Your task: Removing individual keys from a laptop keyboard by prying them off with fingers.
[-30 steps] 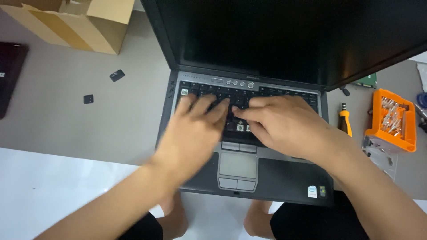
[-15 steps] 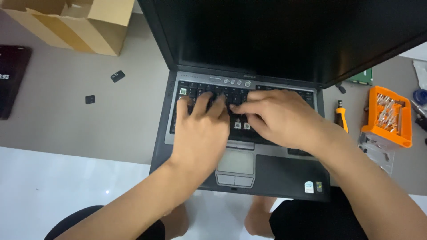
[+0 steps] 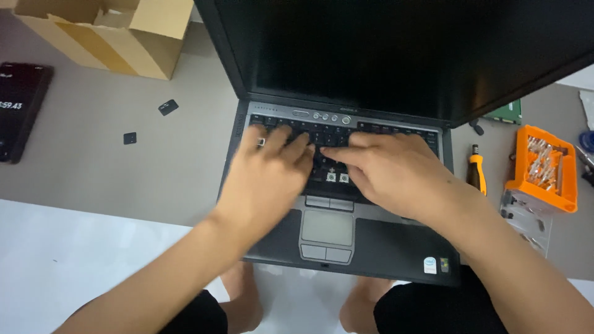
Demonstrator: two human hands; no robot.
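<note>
An open dark grey laptop (image 3: 396,247) with a black, unlit screen (image 3: 396,55) lies in front of me on a grey mat. Both my hands rest flat on its keyboard (image 3: 328,133). My left hand (image 3: 269,173) covers the keyboard's left half, fingers spread toward the top rows. My right hand (image 3: 393,170) covers the right half, its fingers pointing left to the middle. Between the hands show two bare white key mounts (image 3: 337,177) where keycaps are off. Neither hand holds anything that I can see.
Two loose black keycaps (image 3: 167,107) (image 3: 129,138) lie on the mat left of the laptop. A cardboard box (image 3: 117,31) stands at the back left, a dark phone (image 3: 21,108) at the far left. Right of the laptop are a screwdriver (image 3: 475,170) and an orange bit holder (image 3: 547,167).
My left hand has shifted slightly up and left across the keys. My right hand stays over the right half. The view has tilted a little.
</note>
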